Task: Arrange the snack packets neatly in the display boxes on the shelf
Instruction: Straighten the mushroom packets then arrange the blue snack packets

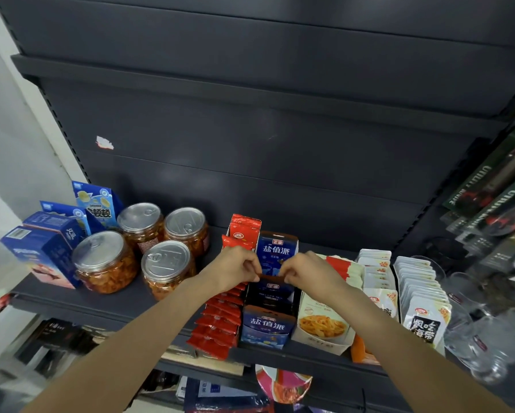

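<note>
Hands meet at the middle of the dark grey metal shelf [125,299]: the left hand [235,268] and the right hand [305,271] each pinch a top corner of a dark blue snack packet [269,289], fingers curled tight on its upper edge. That packet stands upright in the blue cardboard display box [265,329], behind the box's low printed front and ahead of a taller blue packet [277,248] at the back of the same row. Each grip is pressed together on the packet, not spread.

Just left of the blue box runs a row of red foil snack packets [217,326], overlapping one another from front to back, with more red packets [244,229] standing upright at the far end. Just right of it sits a white display box with a noodle picture [321,326]. Further right, white pouches with orange print [375,275] and a file of grey-white pouches with black lettering [423,296] stand in their own rows.

On the left part of the shelf, well apart from the hands, stand four clear plastic jars with silver pull-tab lids [137,251] (contents orange-red), and beside them several blue cartons [44,248]. Clear glass tumblers [476,332] crowd the right end.
</note>
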